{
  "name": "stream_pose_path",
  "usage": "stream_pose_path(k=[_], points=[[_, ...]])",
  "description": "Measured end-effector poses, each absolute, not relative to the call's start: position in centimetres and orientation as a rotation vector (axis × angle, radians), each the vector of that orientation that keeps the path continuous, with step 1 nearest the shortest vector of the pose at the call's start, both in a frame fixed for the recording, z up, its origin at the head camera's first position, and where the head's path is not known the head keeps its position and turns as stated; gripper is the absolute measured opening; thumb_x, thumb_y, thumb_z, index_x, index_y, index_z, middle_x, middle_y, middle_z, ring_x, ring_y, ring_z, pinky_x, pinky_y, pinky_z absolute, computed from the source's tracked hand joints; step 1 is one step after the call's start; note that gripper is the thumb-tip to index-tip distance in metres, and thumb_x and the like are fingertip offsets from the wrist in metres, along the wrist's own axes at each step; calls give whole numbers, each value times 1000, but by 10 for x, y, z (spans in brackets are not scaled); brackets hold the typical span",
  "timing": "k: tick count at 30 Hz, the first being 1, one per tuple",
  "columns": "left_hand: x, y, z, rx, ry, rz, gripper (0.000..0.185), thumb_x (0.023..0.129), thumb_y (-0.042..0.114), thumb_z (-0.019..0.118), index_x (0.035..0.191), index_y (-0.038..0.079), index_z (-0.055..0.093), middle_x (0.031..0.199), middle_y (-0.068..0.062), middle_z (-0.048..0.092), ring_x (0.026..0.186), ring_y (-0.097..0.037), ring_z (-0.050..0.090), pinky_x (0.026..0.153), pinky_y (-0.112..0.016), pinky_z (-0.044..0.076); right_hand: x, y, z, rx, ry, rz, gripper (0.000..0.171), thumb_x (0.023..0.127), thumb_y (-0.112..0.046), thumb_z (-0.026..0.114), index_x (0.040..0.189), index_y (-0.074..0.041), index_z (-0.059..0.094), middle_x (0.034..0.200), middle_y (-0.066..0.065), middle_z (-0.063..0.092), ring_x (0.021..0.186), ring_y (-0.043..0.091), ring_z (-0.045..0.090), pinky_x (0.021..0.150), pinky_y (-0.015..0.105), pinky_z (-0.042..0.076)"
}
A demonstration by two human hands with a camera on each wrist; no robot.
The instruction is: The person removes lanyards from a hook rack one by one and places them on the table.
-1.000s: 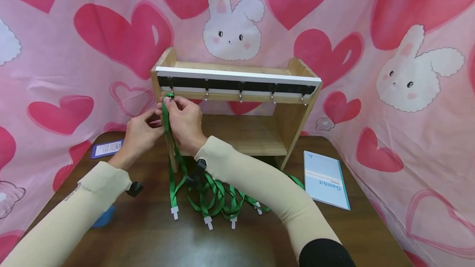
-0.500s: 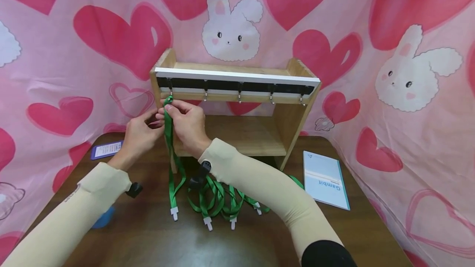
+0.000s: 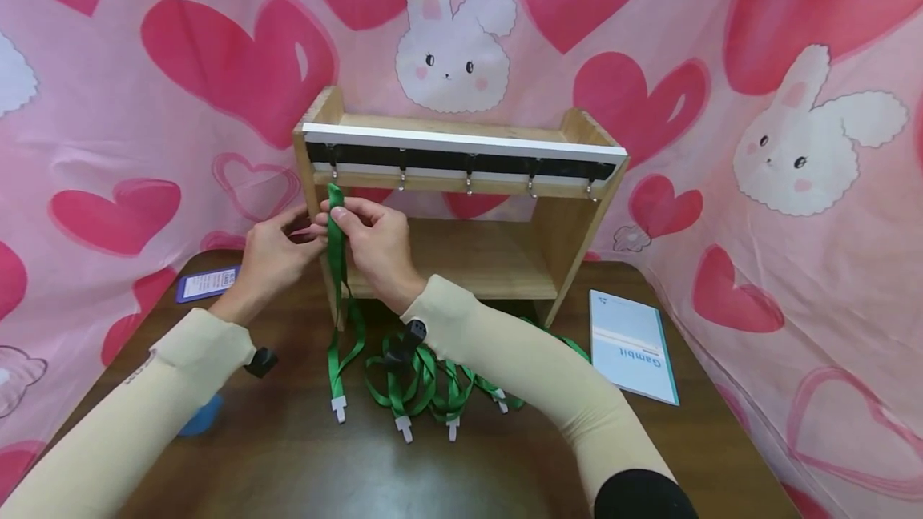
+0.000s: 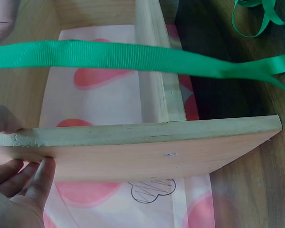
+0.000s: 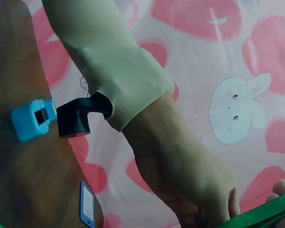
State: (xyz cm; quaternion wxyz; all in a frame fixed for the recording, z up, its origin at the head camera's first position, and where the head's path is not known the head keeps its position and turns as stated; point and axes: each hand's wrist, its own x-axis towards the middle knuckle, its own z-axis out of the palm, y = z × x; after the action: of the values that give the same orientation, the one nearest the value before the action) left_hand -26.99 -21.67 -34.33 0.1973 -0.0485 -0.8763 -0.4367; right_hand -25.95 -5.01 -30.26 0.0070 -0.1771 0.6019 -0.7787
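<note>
Green lanyard (image 3: 334, 219) was pinched in both our hands (image 3: 328, 243); it could slip off the hook (image 3: 332, 160).

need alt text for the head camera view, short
Two hands, the left hand and right hand, pinch a green lanyard just below the leftmost hook of a wooden rack on a dark table. More green lanyards lie in a heap in front; a booklet lies to the right.
</note>
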Motion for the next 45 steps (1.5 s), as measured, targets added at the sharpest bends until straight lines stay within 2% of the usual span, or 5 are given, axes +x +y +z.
stream_pose_path(k=[4,16,23,39,45], points=[[-270,-217,-343,-136,-2424,-1167,59,89,27,77,142,6,59,129,-22,69,110,-32,68,77,1,45,-255,-52,-301,-616,1852,-2401,24,98,-7,64,119,1,72,111,20,77,96,31,78,86,36,64],[-269,-218,-342,-194,-2406,-1238,63,87,11,77,145,1,54,132,-28,65,114,-40,68,81,1,48,-229,-48,-321,-668,1785,-2311,25,98,-4,63,119,6,71,112,25,75,99,39,75,85,38,64],[-268,-216,-342,-175,-2437,-1280,65,93,31,73,151,11,49,140,-23,62,120,-43,66,92,-50,56,-209,-36,-343,-614,1711,-2229,24,99,-5,62,118,8,70,117,32,70,106,43,72,88,36,63],[-268,-215,-343,-195,-2414,-1258,64,93,28,74,149,9,51,139,-23,63,119,-41,68,87,-47,57,-189,-14,-392,-478,1666,-2235,22,97,-3,64,113,9,71,112,32,72,86,19,79,85,40,64],[-268,-215,-343,-188,-2425,-1253,64,92,28,74,149,9,51,137,-23,64,118,-40,68,87,-45,57,-185,-15,-417,-398,1674,-2210,20,95,1,64,112,10,72,109,33,72,86,28,79,81,41,64]])
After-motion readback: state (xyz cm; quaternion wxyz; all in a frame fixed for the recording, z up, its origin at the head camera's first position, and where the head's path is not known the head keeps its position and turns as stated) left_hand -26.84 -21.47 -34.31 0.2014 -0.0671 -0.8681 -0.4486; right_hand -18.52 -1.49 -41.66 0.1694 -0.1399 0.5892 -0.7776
